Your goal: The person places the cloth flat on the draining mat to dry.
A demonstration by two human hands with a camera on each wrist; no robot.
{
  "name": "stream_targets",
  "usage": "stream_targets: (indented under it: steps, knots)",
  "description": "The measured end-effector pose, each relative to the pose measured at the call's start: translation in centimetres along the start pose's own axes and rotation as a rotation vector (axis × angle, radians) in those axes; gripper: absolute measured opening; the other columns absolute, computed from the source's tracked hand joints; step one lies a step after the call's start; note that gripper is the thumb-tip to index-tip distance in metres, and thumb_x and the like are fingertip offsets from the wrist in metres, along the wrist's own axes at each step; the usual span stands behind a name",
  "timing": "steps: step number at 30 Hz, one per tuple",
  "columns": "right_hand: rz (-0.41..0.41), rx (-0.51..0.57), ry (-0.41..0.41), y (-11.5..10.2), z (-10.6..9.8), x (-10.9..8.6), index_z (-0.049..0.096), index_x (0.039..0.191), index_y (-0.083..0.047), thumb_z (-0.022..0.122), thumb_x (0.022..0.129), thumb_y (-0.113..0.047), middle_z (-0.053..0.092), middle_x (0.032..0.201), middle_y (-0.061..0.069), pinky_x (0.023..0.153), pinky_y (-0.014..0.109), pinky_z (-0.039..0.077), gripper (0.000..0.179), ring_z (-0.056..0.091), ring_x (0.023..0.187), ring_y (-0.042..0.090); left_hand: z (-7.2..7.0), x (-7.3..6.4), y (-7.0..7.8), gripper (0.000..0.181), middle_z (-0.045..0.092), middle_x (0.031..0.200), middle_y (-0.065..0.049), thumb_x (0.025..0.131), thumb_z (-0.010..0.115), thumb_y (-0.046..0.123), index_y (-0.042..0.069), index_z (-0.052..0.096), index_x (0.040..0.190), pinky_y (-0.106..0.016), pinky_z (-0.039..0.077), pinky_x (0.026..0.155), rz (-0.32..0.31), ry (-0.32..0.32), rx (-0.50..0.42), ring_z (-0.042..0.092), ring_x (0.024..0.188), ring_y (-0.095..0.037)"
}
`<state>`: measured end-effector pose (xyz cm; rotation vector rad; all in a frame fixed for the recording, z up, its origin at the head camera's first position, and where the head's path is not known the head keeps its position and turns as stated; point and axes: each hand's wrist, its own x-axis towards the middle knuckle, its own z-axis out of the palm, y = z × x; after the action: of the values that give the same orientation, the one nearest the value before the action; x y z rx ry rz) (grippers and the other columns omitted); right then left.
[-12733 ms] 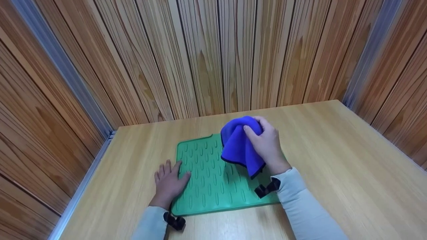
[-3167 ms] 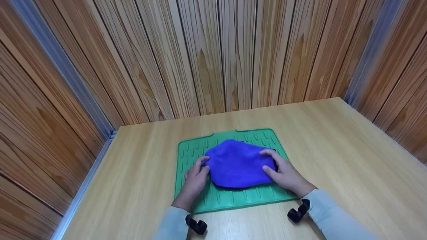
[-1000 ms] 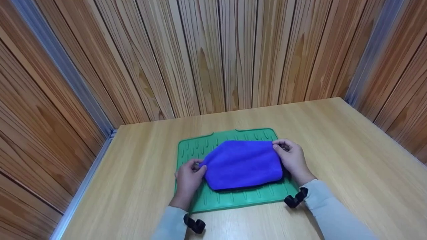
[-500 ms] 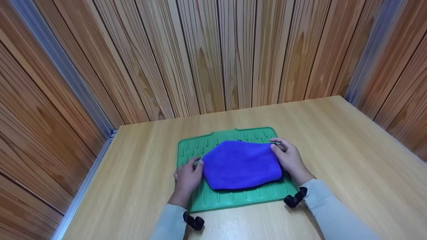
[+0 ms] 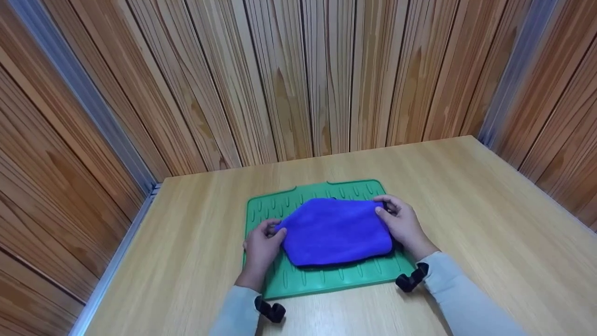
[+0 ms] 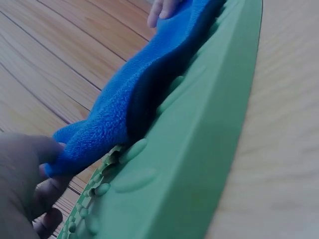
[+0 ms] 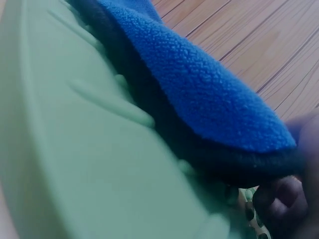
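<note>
A folded blue cloth [image 5: 336, 231] with a dark edge lies across the middle of a green ridged mat [image 5: 326, 280]. My left hand [image 5: 262, 249] pinches the cloth's left corner between thumb and fingers; in the left wrist view that corner of the cloth [image 6: 94, 144] is lifted a little above the ridges. At the opposite end, my right hand [image 5: 405, 226] holds the upper right corner, thumb on top and fingers at the edge. The right wrist view has the cloth's dark border [image 7: 199, 154] running into the right hand [image 7: 304, 164].
The mat lies on a light wooden table [image 5: 196, 224], with table surface on all sides of it. A wood-plank wall [image 5: 298, 79] rises behind, and metal strips [image 5: 112, 112] line the corners. Black wrist mounts [image 5: 270, 310] sit at both sleeves.
Earlier my right hand alone held the cloth bunched up, with the left on the mat. Now it is spread and folded on the mat; the left hand has just regripped its corner.
</note>
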<state>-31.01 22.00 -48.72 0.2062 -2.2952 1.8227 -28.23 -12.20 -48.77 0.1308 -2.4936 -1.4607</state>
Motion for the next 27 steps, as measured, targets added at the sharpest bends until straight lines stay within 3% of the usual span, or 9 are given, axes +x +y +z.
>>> stream_targets:
  steps: [3,6,9,12,15,19,23,27]
  knots:
    - [0.004,0.014,0.076,0.2,-0.1,0.1,0.061,0.131,0.000,0.059,0.102,-0.010,0.065,0.127,0.021,0.081,0.019,0.050,0.031,0.064,0.095,0.006,-0.3,-0.1,0.3,0.027,0.069,0.091,0.000,0.092,0.075,0.023,0.013,0.073,0.117,-0.044,0.042,0.095,-0.040,0.015,-0.065,0.062,0.085,-0.019]
    - [-0.029,0.007,0.124,0.0,-0.2,0.2,0.059,0.132,0.000,0.059,0.103,-0.011,0.064,0.129,0.020,0.082,0.017,0.051,0.031,0.065,0.099,0.004,-0.5,-0.2,0.5,0.027,0.069,0.092,-0.001,0.092,0.076,0.023,0.013,0.073,0.116,-0.038,0.047,0.083,-0.040,0.045,-0.076,0.061,0.089,-0.019]
    - [-0.065,0.018,0.155,-0.2,-0.2,0.2,0.059,0.131,0.001,0.061,0.102,-0.011,0.065,0.122,0.018,0.078,0.019,0.052,0.032,0.067,0.093,0.008,-0.6,-0.3,0.7,0.024,0.069,0.090,0.000,0.091,0.077,0.024,0.014,0.075,0.112,-0.044,0.041,0.091,-0.020,0.065,-0.058,0.056,0.097,-0.022]
    - [-0.070,0.044,0.160,-0.3,-0.3,0.1,0.059,0.132,-0.001,0.063,0.101,-0.012,0.066,0.111,0.017,0.073,0.022,0.053,0.033,0.067,0.084,0.012,-0.6,-0.6,0.7,0.024,0.067,0.089,0.002,0.091,0.077,0.027,0.017,0.074,0.113,-0.053,0.033,0.098,0.000,0.043,0.009,0.053,0.100,-0.025]
    - [-0.054,0.026,0.090,-0.2,-0.6,-0.1,0.056,0.136,-0.005,0.063,0.101,-0.016,0.067,0.104,0.017,0.073,0.023,0.051,0.038,0.065,0.081,0.013,-0.6,-0.8,0.5,0.032,0.066,0.090,0.003,0.093,0.075,0.032,0.019,0.071,0.121,-0.058,0.023,0.104,0.028,-0.013,0.113,0.050,0.101,-0.026]
    - [-0.064,-0.089,-0.076,-0.1,-1.1,-0.8,0.051,0.145,-0.011,0.064,0.101,-0.023,0.068,0.101,0.018,0.074,0.024,0.050,0.047,0.063,0.083,0.016,-0.7,-1.2,0.2,0.047,0.064,0.091,0.005,0.092,0.073,0.039,0.021,0.064,0.134,-0.059,0.017,0.107,0.049,-0.090,0.189,0.048,0.106,-0.028]
    - [-0.112,-0.199,-0.212,-0.1,-1.8,-2.1,0.048,0.149,-0.016,0.067,0.099,-0.028,0.063,0.125,0.018,0.083,0.031,0.050,0.055,0.061,0.103,0.023,-0.7,-1.7,0.1,0.058,0.062,0.091,0.005,0.090,0.076,0.040,0.023,0.058,0.142,-0.060,0.018,0.106,0.038,-0.132,0.164,0.045,0.114,-0.029]
    - [-0.112,-0.244,-0.336,0.0,-2.2,-3.2,0.042,0.153,-0.023,0.070,0.097,-0.030,0.045,0.152,0.016,0.104,0.049,0.041,0.063,0.048,0.132,0.032,-0.6,-2.3,-0.1,0.065,0.061,0.094,0.005,0.089,0.078,0.038,0.026,0.052,0.147,-0.059,0.022,0.105,0.016,-0.155,0.128,0.043,0.116,-0.029]
